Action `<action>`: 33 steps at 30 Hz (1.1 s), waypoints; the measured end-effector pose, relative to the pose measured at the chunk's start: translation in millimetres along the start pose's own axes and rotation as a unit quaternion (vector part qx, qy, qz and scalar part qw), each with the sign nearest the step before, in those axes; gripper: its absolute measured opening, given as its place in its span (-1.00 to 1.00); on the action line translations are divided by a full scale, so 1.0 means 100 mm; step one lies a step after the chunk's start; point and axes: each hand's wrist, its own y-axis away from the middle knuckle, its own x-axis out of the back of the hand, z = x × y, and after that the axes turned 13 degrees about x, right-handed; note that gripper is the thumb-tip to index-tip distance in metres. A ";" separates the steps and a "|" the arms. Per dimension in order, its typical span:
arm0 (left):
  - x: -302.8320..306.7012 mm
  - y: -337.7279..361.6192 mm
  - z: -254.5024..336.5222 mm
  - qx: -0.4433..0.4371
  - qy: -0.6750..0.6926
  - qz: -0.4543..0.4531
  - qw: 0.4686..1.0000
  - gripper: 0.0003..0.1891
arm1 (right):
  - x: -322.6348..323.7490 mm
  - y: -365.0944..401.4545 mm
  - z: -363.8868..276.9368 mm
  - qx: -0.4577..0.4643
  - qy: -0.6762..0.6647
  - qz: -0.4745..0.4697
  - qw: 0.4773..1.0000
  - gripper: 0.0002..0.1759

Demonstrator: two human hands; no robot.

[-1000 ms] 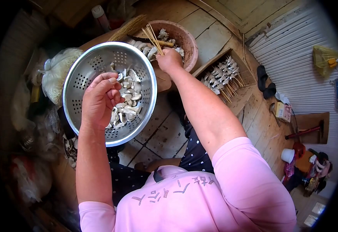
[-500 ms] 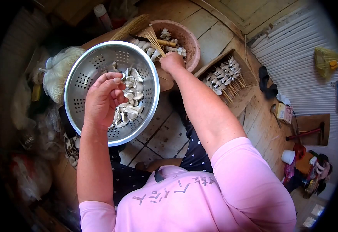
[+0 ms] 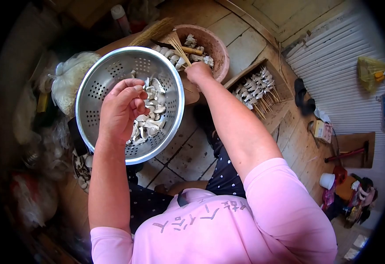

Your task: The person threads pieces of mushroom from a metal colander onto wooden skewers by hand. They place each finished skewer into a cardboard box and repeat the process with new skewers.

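My left hand is over a metal colander, with its fingers curled and thumb pressed against a fingertip. Whatever it may pinch is too small to make out. Pale grey mushroom pieces lie in the colander beside and beyond that hand. My right hand is closed round a bundle of thin wooden skewers, whose ends fan out past the fist. Just behind the skewers, more mushroom pieces lie in a row near a knife with a wooden handle.
A pink basin holds mushroom scraps. Filled skewers stand in a wooden box to the right. A straw brush lies behind the colander, a full plastic bag to its left. Black shoes rest by the wall.
The colander and the things around it appear shifted slightly to the right. My left hand has moved slightly up and right. My right hand still grips the skewers.
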 end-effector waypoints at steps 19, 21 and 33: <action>0.03 0.00 0.02 -0.030 -0.154 0.063 0.986 -0.80 | 0.65 0.44 -0.40 0.200 -0.023 0.129 0.971 -0.57; 0.00 -0.01 0.00 -0.030 -0.189 0.061 0.980 -0.82 | 0.67 0.62 -0.51 0.223 -0.040 0.096 0.969 -0.57; 0.18 -0.35 -0.43 0.015 -0.636 0.058 0.769 -0.73 | 0.57 1.26 -0.71 0.377 -0.100 0.015 0.921 -0.61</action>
